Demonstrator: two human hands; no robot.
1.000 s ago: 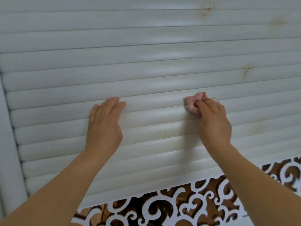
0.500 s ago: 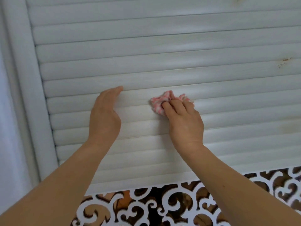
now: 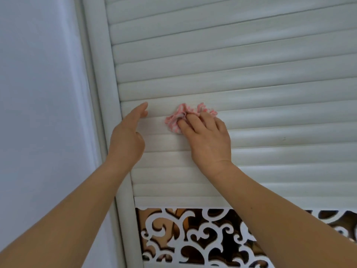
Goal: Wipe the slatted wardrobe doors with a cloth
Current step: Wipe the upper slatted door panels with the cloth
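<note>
Slatted wardrobe door (image 3: 251,78): pale slats run horizontally. Right hand (image 3: 208,140) bunches a pink-and-white cloth (image 3: 176,119) under curled fingers, pressed to a mid-height slat; left hand (image 3: 128,136), fingers straight, touches the slats just beside it. Upright frame post (image 3: 104,105) at left, scrollwork panel (image 3: 193,238) below.

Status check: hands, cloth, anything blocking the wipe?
Right hand presses bunched pink cloth onto a slat of the wardrobe door. Left hand open, fingertips on the slat beside the left frame. Nothing blocking.
</note>
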